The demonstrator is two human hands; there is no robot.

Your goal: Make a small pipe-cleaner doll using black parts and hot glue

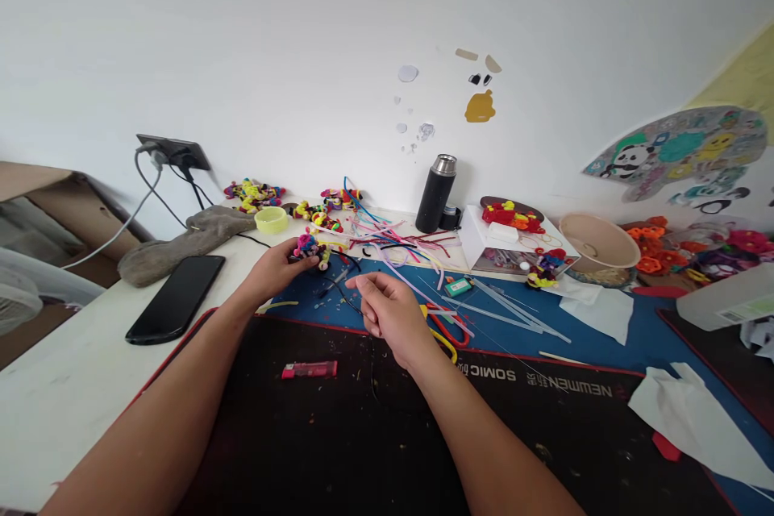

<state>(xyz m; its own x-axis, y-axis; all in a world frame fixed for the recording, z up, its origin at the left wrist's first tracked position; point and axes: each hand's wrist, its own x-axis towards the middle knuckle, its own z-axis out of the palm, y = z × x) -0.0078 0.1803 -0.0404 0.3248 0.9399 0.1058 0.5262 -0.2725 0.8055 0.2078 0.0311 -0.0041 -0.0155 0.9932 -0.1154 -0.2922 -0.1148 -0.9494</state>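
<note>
1. Gripping a small multicoloured fuzzy figure, the left hand has its thumb and fingers closed around it, above the blue mat.
2. The right hand is to the right of that grip and nearer the wearer, fingers curled together beside a thin dark cord; whether they pinch it, I cannot tell.
3. Behind and right of the held figure lie loose coloured stems, with a black flask beyond them.
4. Left of the left hand are a black phone and a grey cloth bundle; a yellow-green ring sits behind it.
5. Nearer the wearer than both hands, a pink lighter rests on the black mat.
6. Just right of the right hand are red-and-yellow handles.
</note>
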